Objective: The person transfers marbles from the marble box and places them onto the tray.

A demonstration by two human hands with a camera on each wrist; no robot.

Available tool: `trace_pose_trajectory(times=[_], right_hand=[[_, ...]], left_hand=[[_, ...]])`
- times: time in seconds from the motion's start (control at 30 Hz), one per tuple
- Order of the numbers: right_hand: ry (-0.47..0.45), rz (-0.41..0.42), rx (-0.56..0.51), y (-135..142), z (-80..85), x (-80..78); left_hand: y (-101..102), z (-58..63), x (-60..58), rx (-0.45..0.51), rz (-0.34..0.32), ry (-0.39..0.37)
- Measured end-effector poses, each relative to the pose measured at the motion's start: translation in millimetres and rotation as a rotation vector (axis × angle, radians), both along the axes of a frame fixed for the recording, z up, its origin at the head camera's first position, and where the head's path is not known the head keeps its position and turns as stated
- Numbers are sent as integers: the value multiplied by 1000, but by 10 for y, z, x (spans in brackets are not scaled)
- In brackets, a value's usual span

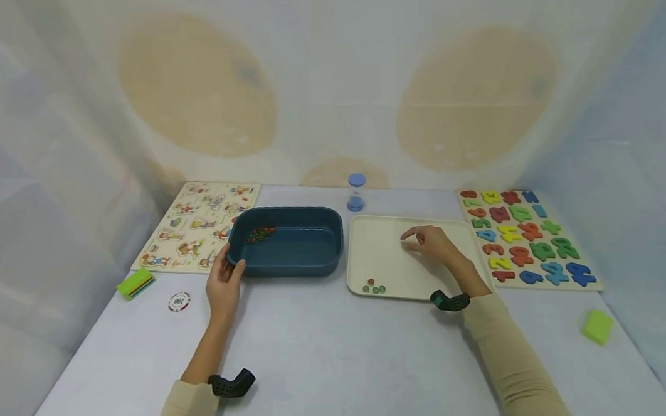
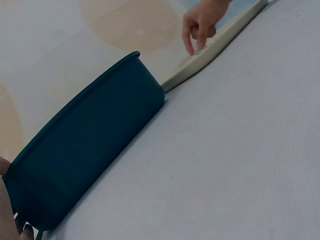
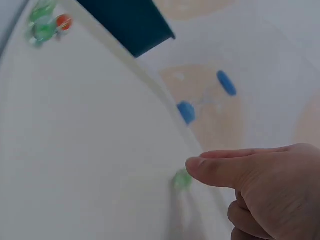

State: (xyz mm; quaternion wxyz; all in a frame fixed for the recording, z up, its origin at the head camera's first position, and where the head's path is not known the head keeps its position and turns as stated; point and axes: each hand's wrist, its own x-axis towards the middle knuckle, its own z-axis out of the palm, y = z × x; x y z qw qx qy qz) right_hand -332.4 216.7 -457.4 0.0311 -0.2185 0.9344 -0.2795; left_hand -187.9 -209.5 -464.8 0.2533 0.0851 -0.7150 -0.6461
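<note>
My left hand (image 1: 224, 290) grips the near left corner of a dark teal rectangular basin (image 1: 290, 272), thumb at its front wall and fingers along its left side. Small red and green marbles (image 1: 260, 234) are gathered at the basin's left end. Over the cream tray (image 1: 408, 290), my right hand (image 1: 434, 243) has thumb and index finger brought together, pinching a small green glass marble (image 3: 182, 179) at the fingertips. One red marble (image 1: 371, 281) and several green marbles (image 1: 375, 290) lie in the tray's near left corner.
A small blue-capped hourglass (image 1: 356, 193) stands behind, between basin and tray. Picture puzzle board (image 1: 196, 226) left, letter puzzle board (image 1: 526, 240) right. A stack of coloured pads (image 1: 135, 284) and a poker chip (image 1: 179, 302) lie left; a green block (image 1: 597, 327) lies right.
</note>
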Motion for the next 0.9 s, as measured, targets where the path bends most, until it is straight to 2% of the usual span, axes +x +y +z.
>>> trace_pose_trajectory(times=[0.17, 0.33, 0.43, 0.57, 0.7, 0.9], right_hand=[[54, 62, -54, -268, 283, -52], [96, 225, -107, -784, 566, -205], [82, 338, -110, -1165, 674, -309], [14, 476, -78, -1689, 719, -431], [-49, 572, -27, -2132, 690, -492], [-82, 575, 46, -2534, 550, -546]], left_hand=[[-5, 1, 3, 1, -2, -10], [-17, 3, -6, -4, -5, -19], [-23, -4, -15, 4, -11, -27], [-31, -14, -25, 12, -15, -41], [-42, -21, -22, 18, -19, -55], [-86, -105, -66, 41, -14, -58]])
